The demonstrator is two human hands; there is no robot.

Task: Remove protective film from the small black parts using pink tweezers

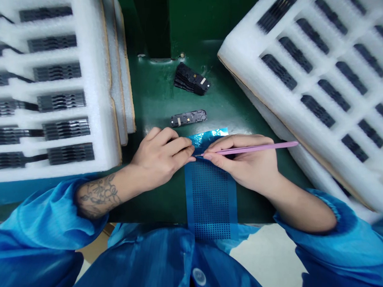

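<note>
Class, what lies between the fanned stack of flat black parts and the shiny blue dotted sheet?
In the head view, a single oblong black part lies between the stack and the sheet.

Left fingers (179,145) curled inward; right fingers (232,141) pinched together.

I log blue garment (145,262), pale round button (199,276), blue sleeves (56,219) with gathered cuffs (331,205); left forearm (130,181): dark line-drawn tattoo (100,195).
</note>
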